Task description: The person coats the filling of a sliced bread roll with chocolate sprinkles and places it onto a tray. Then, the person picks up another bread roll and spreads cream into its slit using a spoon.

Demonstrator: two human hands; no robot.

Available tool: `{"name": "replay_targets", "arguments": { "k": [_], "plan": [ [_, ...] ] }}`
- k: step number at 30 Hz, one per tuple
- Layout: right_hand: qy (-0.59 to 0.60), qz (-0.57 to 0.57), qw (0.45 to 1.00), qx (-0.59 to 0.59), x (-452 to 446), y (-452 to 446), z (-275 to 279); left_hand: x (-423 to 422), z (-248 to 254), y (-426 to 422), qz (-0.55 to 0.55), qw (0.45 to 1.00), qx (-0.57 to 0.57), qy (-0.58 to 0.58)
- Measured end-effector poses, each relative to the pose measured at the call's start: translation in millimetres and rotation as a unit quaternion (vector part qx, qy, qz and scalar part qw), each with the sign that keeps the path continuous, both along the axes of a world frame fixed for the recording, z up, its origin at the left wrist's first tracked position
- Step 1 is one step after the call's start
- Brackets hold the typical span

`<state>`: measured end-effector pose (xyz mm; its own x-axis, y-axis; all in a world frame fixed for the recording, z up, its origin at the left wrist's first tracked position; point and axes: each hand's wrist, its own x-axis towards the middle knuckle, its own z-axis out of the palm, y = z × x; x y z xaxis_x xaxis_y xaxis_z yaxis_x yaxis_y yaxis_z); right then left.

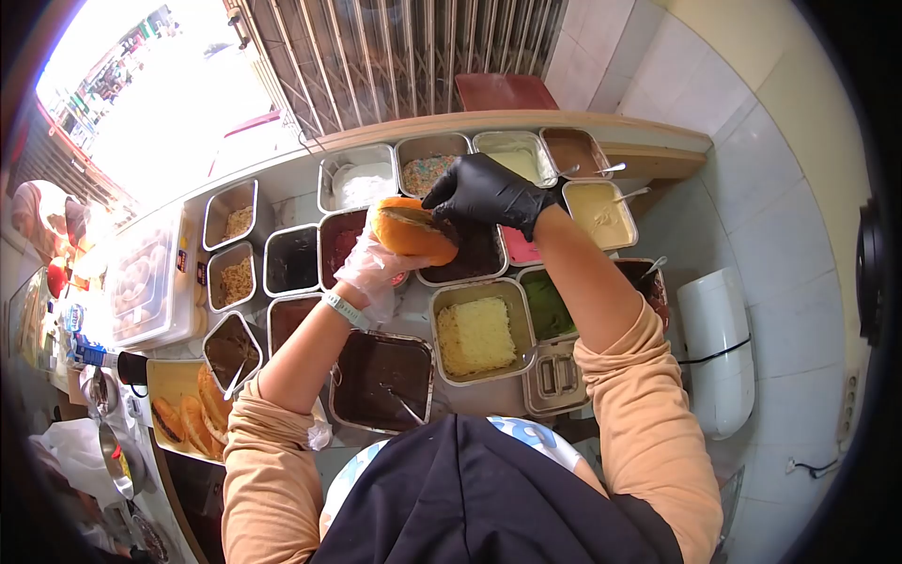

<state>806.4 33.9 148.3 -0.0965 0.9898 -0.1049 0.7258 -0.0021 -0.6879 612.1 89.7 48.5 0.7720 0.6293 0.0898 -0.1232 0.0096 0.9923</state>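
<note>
An orange-brown bread bun [406, 226], split along its side with a dark filling in the slit, is held up over the containers. My left hand [372, 273], in a clear plastic glove, is closed around its lower left side. At the bun's right edge is my right hand [492, 194], in a black glove, fingers bent together against or very near the slit. What those fingertips hold, if anything, is hidden. Below the hands sits a metal tub of dark contents [470, 266]. A tub of grated pale yellow topping [481, 329] stands closer to me.
Several metal tubs surround the hands, including white cream [362, 185], coloured sprinkles [427, 173], green spread [547, 305] and brown spread [381, 381] with a spoon. A lidded plastic box [146, 277] stands left, above a tray of sliced buns [193, 423]. Someone [47, 221] is at far left.
</note>
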Motion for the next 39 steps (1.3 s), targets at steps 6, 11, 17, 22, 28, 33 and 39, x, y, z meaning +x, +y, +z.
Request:
{"name": "replay_targets", "arguments": {
  "k": [6,11,17,22,28,33,39],
  "plan": [
    [-0.028,0.032,0.998,0.042,-9,10,-1,0,-4,-1,0.017,1.0,-0.018,0.012],
    [-0.078,0.063,0.992,0.072,-17,15,7,2,-14,4,0.027,0.999,-0.003,0.017],
    [-0.063,0.087,0.99,0.087,-21,23,6,4,-5,0,0.011,0.999,-0.042,0.005],
    [-0.055,0.083,0.991,0.085,-25,26,5,2,-9,-1,0.057,0.996,0.013,0.071],
    [-0.053,0.098,0.986,0.127,-28,26,4,2,-10,2,0.037,0.997,0.001,0.072],
    [-0.052,0.075,0.986,0.139,-30,26,3,4,-5,0,0.04,0.994,0.041,0.09],
    [-0.128,-0.017,0.986,0.11,1,7,5,5,-5,3,0.014,0.996,-0.027,0.082]
  ]
}}
